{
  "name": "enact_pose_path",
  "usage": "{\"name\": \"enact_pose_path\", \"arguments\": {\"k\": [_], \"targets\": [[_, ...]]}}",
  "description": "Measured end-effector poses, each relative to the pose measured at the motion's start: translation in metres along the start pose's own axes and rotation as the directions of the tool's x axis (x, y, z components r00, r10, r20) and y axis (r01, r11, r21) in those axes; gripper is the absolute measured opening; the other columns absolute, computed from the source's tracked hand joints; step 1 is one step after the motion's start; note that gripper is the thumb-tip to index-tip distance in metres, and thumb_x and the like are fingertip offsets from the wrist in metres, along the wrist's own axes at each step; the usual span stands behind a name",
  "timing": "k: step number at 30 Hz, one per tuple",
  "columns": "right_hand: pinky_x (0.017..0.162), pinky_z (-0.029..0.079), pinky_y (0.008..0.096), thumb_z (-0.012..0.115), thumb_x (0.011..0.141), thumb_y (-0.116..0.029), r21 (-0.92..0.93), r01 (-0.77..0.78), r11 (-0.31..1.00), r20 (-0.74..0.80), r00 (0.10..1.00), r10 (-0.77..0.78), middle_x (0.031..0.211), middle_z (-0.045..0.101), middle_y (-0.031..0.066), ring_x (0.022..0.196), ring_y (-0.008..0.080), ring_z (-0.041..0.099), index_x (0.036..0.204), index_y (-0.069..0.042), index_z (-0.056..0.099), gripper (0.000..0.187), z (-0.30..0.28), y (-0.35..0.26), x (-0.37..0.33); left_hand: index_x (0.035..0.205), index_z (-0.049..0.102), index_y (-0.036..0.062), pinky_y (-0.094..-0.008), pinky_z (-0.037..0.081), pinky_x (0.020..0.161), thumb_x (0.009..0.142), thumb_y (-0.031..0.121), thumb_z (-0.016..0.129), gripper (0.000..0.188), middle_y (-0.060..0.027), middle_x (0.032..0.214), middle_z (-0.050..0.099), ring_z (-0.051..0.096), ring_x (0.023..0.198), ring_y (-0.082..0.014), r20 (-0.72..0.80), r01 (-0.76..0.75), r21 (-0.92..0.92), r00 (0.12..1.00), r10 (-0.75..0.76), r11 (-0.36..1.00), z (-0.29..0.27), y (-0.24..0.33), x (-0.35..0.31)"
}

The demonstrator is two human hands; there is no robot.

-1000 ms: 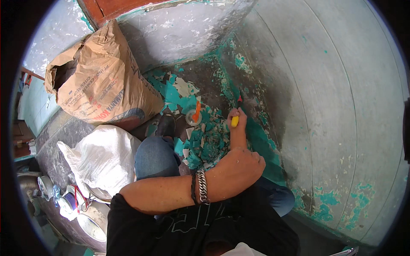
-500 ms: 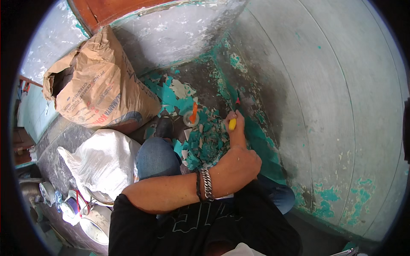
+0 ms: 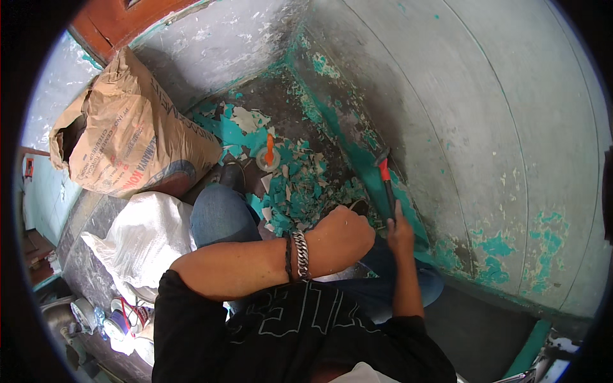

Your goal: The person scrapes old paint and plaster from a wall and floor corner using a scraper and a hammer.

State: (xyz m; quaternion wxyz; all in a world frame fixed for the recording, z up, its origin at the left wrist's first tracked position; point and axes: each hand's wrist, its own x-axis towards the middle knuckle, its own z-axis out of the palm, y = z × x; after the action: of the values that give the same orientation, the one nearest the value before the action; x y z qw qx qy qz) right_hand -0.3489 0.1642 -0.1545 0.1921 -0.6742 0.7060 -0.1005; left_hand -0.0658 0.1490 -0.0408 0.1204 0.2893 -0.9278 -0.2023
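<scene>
The wall (image 3: 485, 127) is pale grey with patches of teal paint. Teal paint flakes (image 3: 300, 185) speckle the dark grey floor (image 3: 281, 108). The hammer (image 3: 385, 182) has a red and black handle. An orange-handled tool (image 3: 269, 153) lies among the flakes. The paper sack (image 3: 134, 134) is brown, the plastic bag (image 3: 143, 239) white, the jeans (image 3: 220, 214) blue, the shirt (image 3: 287, 338) black with pale outlined lettering, and the door frame (image 3: 121, 22) reddish brown.

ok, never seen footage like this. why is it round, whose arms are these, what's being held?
A fisheye camera on the person's head looks down, hence the round, bent picture. Both arms are the wearer's own. The right hand grips a hammer with a red-and-black handle, its head against the peeling teal strip at the foot of the grey wall. The left hand, fisted, a metal bracelet on its wrist, hides what it holds. Teal paint flakes litter the floor. A brown paper sack and a white bag sit at left.
</scene>
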Motion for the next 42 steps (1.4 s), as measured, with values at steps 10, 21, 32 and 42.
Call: {"name": "enact_pose_path", "arguments": {"k": [10, 21, 32, 42], "targets": [[0.080, 0.048, 0.0468, 0.052, 0.091, -0.022, -0.214, -0.076, 0.974, 0.165, 0.980, 0.113, 0.100, 0.062, 0.0205, 0.096, 0.0367, 0.061, 0.145, -0.022, 0.030, 0.058, 0.042, 0.019, 0.072, 0.080, 0.065, 0.0041, -0.0356, 0.051, 0.056, 0.072, 0.014, 0.066, 0.013, -0.0095, 0.073, 0.064, 0.066, 0.068, -0.0246, 0.203, 0.059, -0.006, 0.978, -0.057, 0.998, 0.023, -0.013, 0.007], [0.049, 0.045, 0.0261, 0.051, 0.094, -0.026, 0.856, -0.432, -0.286, 0.516, 0.751, 0.412, 0.082, 0.055, 0.0047, 0.061, 0.0131, 0.052, 0.113, -0.011, 0.046, 0.024, 0.080, -0.055, -0.015, 0.095, 0.060, -0.0024, -0.0366, 0.051, 0.057, 0.075, 0.024, 0.069, 0.034, -0.0144, 0.078, 0.065, 0.067, 0.068, -0.0276, 0.151, -0.027, -0.038, 0.988, 0.032, 0.999, 0.045, -0.003, 0.016], [0.056, 0.047, 0.0287, 0.052, 0.093, -0.033, 0.904, -0.326, -0.277, 0.414, 0.832, 0.370, 0.079, 0.055, 0.0038, 0.064, 0.0146, 0.053, 0.090, -0.009, 0.051, 0.024, 0.073, -0.041, 0.021, 0.120, 0.042, -0.0108, -0.0357, 0.049, 0.049, 0.080, 0.034, 0.066, 0.065, -0.0210, 0.083, 0.065, 0.065, 0.059, -0.0296, -0.062, -0.019, 0.114, 0.998, 0.026, 0.993, 0.062, 0.003, 0.042], [0.068, 0.046, 0.0321, 0.051, 0.093, -0.032, 0.974, -0.220, 0.058, 0.197, 0.944, 0.265, 0.081, 0.056, 0.0074, 0.074, 0.0203, 0.057, 0.092, -0.004, 0.053, 0.028, 0.071, -0.022, 0.051, 0.122, 0.045, -0.0119, -0.0363, 0.054, 0.053, 0.083, 0.022, 0.060, 0.054, -0.0323, 0.105, 0.058, 0.066, 0.067, -0.0317, -0.258, 0.159, 0.005, 0.954, -0.153, 0.987, 0.085, -0.014, 0.060]]}}
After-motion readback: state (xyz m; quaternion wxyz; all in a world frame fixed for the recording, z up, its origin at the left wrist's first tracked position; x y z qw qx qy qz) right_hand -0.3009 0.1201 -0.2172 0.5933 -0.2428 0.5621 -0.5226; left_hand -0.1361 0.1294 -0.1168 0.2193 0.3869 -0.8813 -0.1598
